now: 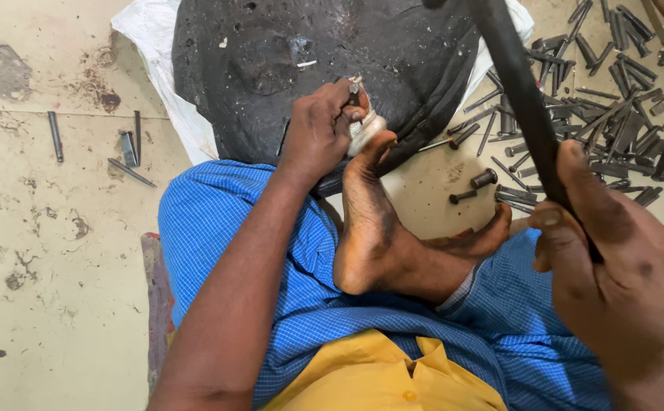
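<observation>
Hammering looks like the step in hand, by my reading. My left hand (318,129) is closed on a small pale part (366,125), pinned with a bolt (354,93) against the black slab (271,68) at the floor's far edge; my foot (374,221) steadies it. My right hand (614,274) grips a dark handle (518,99), raised. Next move, I judge, needs a square blow clear of fingers. No containers show; loose bolts (614,114) lie heaped at the floor's far right corner.
</observation>
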